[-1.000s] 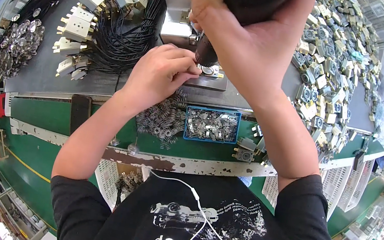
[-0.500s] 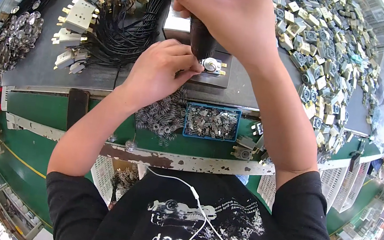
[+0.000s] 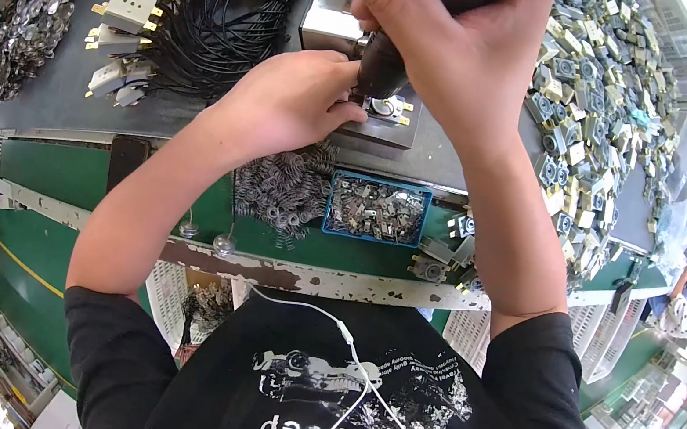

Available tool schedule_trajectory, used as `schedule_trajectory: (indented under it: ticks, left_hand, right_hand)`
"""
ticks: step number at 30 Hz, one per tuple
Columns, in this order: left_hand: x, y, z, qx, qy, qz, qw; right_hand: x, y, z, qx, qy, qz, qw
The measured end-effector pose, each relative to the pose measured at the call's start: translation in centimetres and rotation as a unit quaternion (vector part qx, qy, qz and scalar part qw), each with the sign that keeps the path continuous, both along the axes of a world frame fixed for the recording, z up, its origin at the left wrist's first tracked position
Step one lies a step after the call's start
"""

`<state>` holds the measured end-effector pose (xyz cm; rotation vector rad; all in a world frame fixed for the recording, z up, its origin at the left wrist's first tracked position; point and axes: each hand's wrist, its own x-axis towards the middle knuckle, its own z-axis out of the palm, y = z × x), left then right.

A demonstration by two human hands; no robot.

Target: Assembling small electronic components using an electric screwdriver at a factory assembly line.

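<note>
My right hand point(image 3: 464, 59) is wrapped around a black power screwdriver point(image 3: 383, 68), which points down and tilts. Its tip comes down at the left side of a small socket-like part point(image 3: 388, 109) with a pale round top and brass tabs. That part sits on a flat metal block point(image 3: 387, 134). Beside it, my left hand point(image 3: 294, 101) is closed, thumb and fingers drawn together at the part's left edge. The screwdriver partly covers those fingertips, so what they pinch cannot be made out.
Black cables point(image 3: 231, 42) with white connector blocks point(image 3: 130, 9) lie left. Many grey-and-cream parts point(image 3: 584, 117) heap up right. Near the table edge are a pile of springs point(image 3: 280, 192) and a blue tray point(image 3: 329, 203) of metal clips. A shiny metal box point(image 3: 327, 24) stands behind the block.
The screwdriver and right hand have shifted right, and the tool leans more, its tip now over the part's left side. The left hand's fingers have moved further behind it. The whole view has shifted slightly.
</note>
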<state>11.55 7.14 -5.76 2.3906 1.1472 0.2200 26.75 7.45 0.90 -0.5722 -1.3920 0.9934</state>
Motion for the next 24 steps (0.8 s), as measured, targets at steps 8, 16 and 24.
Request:
schedule_trajectory:
  ticks: [8,16,24]
  left_hand:
    - [0.2,0.4,-0.7,0.018,-0.036,-0.022,0.999]
    - [-1.0,0.0,-1.5,0.079,-0.038,-0.010,0.996]
    - [0.4,-0.8,-0.4,0.207,-0.130,-0.106,0.964]
  right_hand:
    - [1.0,2.7,-1.2,0.321,-0.057,-0.002,0.945]
    - [-1.7,0.0,-0.9,0.079,0.132,-0.042,0.987]
    - [7.5,0.8,1.3,0.084,-0.124,-0.183,0.972]
